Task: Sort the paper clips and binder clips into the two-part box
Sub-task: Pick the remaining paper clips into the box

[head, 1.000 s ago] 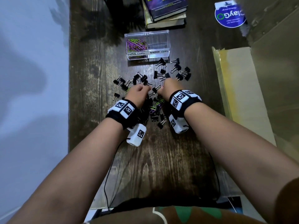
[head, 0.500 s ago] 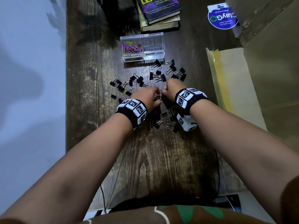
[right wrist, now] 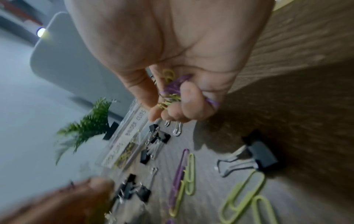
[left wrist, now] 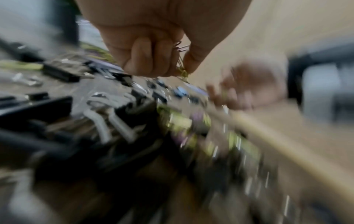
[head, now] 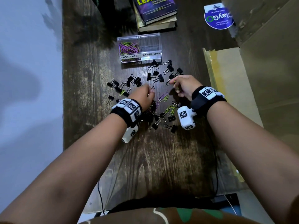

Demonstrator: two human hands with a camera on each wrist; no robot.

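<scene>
Dark wood grain of the table (head: pixel 155 159) lies nearest, bare up to the scatter of clips. Left hand (head: pixel 143 97) hovers low over the pile, fingers curled around a few paper clips, seen pinched against the thumb in the left wrist view. Right hand (head: pixel 184 86) is raised a little, fingers closed on a bunch of purple and green paper clips (right wrist: pixel 172 91).

Loose paper clips (head: pixel 163 98) lie between the two hands; black binder clips (head: pixel 157 78) spread around and beyond them, some touching, some apart.

Farther on stands the clear box (head: pixel 159 46). Its left part, labelled PAPER CLIPS, holds coloured paper clips; its right part, labelled BINDER CLIPS, looks empty.

Handling, judged: paper clips are light, thin and smooth, likely to slip from a loose fist, so a firm pinch across the wire suits them. Binder clips are stiffer and bulkier; the wire handles or the black body give a sure hold.

Beyond the box: stacked books (head: pixel 155 15).
</scene>
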